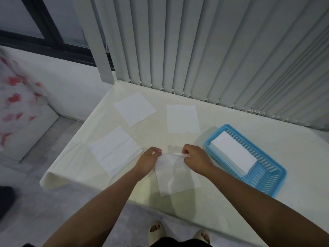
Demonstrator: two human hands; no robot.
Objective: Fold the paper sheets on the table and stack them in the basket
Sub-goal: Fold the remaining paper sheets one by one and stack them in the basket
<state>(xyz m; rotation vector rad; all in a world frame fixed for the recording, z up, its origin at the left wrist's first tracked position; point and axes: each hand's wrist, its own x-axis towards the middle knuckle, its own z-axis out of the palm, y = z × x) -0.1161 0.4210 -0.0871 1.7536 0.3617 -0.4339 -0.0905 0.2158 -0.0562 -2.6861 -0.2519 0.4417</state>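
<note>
Cream cloth covers the table (231, 125) where three paper sheets (135, 108) wait flat and a blue basket (267, 177) holds folded ones, as left hand (148, 162) and right hand (195, 158) pinch the nearest sheet (175, 177) by its far edge, thin tissue that could tear or crease crookedly if pulled unevenly.

Paper sheets (179, 175): white
Basket (267, 177): light blue, slotted
Table (231, 202): cream
Blinds (213, 50): grey-white vertical stripes
Cloth at left (16, 100): white, red blotches, possibly hearts

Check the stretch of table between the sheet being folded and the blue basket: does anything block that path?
Nothing visible does. The sheet, pinched by left hand and right hand, lies beside the blue basket, with bare table between.
</note>
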